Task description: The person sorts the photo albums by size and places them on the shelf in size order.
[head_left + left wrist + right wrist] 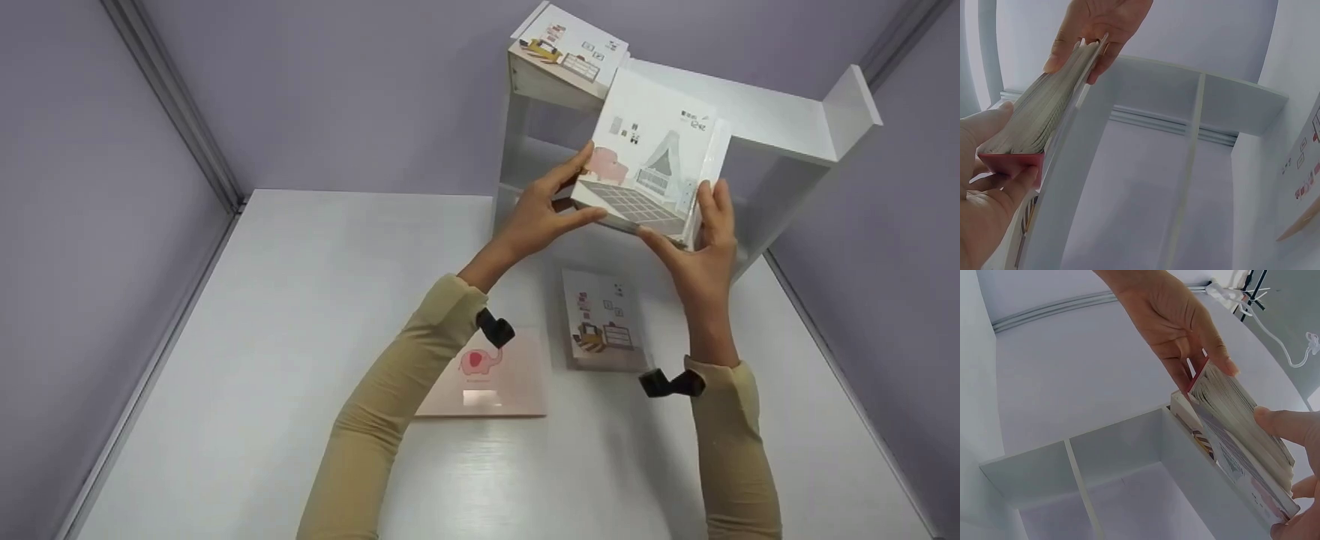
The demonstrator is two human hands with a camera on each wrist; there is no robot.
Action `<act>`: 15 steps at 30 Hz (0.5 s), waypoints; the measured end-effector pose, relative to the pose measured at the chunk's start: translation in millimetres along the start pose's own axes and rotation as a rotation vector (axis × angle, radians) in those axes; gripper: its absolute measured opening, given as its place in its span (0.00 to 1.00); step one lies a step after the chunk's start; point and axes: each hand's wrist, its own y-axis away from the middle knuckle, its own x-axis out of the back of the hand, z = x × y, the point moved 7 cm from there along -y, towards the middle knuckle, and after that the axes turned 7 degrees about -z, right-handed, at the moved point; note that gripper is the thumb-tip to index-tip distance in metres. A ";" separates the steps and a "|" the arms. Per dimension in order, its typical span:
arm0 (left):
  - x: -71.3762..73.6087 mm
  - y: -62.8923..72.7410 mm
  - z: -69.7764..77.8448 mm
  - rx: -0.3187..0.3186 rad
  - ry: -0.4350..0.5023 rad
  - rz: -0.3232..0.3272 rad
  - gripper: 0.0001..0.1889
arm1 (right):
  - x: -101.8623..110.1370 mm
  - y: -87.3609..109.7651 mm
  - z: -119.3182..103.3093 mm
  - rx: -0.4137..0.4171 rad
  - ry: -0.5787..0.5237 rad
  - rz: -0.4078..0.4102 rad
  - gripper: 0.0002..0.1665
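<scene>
Both hands hold a thick book [656,146] with a white cover, a pink sofa drawing and a grey grid, over the white shelf's top board. My left hand [534,214] grips its lower left corner, thumb along the bottom edge. On the right side, my right hand [703,255] grips the lower corner and side edge. The wrist views show the book's page edges [1044,101] between the two hands and a red strip on the cover [1013,163]. Another white book [574,49] with a yellow drawing lies at the shelf's left end, beside the held one.
The white shelf [780,112] stands at the back right, with a raised panel [851,112] at its right end. On the white table [300,337] lie a pink elephant book [517,367], partly behind my left sleeve, and a white patterned book [604,319] before the shelf.
</scene>
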 end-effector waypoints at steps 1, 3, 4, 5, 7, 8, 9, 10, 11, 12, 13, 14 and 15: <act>0.2 -0.5 0.3 -0.003 -0.002 0.005 0.40 | 0.2 -0.8 -0.3 -0.001 0.011 -0.001 0.55; 0.6 -1.6 0.6 -0.006 -0.003 0.015 0.40 | 0.7 -2.4 -0.9 -0.004 0.020 -0.003 0.54; 0.6 -2.0 1.4 -0.009 -0.003 0.020 0.39 | 0.8 -3.1 -1.3 -0.006 0.023 -0.006 0.54; 0.6 -2.8 1.6 -0.010 -0.002 0.023 0.39 | 1.1 -3.8 -2.3 -0.006 0.027 -0.009 0.54; 0.8 -4.0 2.7 -0.018 -0.004 0.032 0.39 | 1.3 -4.3 -5.5 -0.009 0.034 -0.012 0.53; 0.9 -4.6 3.2 -0.018 -0.005 0.036 0.39 | 1.2 -4.3 -8.2 -0.009 0.037 -0.013 0.53; 1.2 -5.0 3.8 -0.018 -0.006 0.043 0.39 | 0.9 -4.0 -11.4 -0.009 0.039 -0.014 0.53; 1.4 -5.5 4.0 -0.016 -0.009 0.048 0.38 | 0.5 -3.6 -15.0 -0.008 0.045 -0.015 0.53; 1.7 -5.7 4.9 -0.017 -0.012 0.055 0.38 | -0.1 -3.0 -18.6 -0.006 0.045 -0.015 0.52; 2.0 -5.9 5.5 -0.016 -0.015 0.061 0.38 | -0.6 -2.6 -21.7 -0.007 0.050 -0.015 0.52; 2.4 -6.2 5.8 -0.012 -0.014 0.069 0.38 | -1.0 -2.6 -24.3 -0.006 0.051 -0.014 0.52; 2.7 -6.6 5.6 -0.008 -0.012 0.075 0.38 | -0.9 -3.2 -25.8 -0.005 0.059 -0.014 0.51; 3.1 -6.9 5.3 -0.004 -0.014 0.083 0.38 | -0.7 -4.2 -25.8 -0.004 0.066 -0.013 0.51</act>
